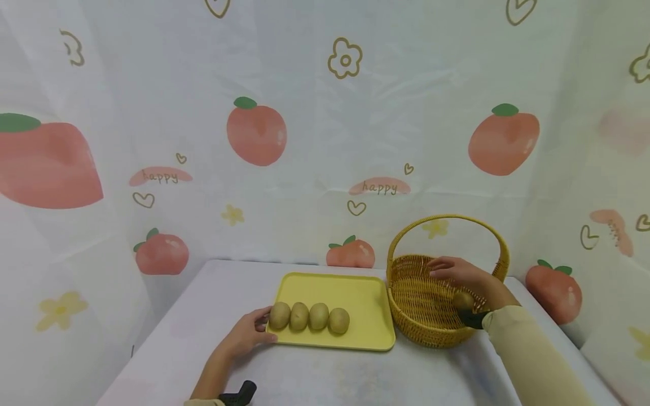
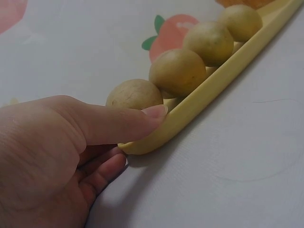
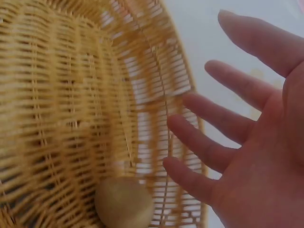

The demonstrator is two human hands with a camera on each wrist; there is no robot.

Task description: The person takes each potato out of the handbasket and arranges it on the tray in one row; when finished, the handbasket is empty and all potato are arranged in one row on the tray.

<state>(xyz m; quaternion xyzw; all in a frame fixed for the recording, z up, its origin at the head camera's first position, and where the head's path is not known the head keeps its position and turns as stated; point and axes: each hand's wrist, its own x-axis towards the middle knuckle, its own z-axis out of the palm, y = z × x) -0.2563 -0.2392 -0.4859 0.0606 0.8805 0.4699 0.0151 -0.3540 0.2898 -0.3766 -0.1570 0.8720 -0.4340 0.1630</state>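
A yellow tray (image 1: 363, 310) lies on the table with several brown kiwis (image 1: 318, 317) in a row along its near left part. My left hand (image 1: 247, 334) holds the tray's near left corner, the thumb (image 2: 128, 124) over the rim beside the end kiwi (image 2: 135, 92) and the other fingers low on the outside. Over the wicker basket (image 1: 421, 332) to the right is my right hand (image 1: 459, 272), its fingers spread and nothing in them. One kiwi (image 3: 124, 203) sits inside the basket against its right side, below the right wrist in the head view.
The basket's tall arched handle (image 1: 447, 217) rises above the right hand. A white patterned cloth covers the table (image 1: 325, 378). Behind and on both sides hangs a white curtain (image 1: 304, 214) printed with peaches, hearts and flowers.
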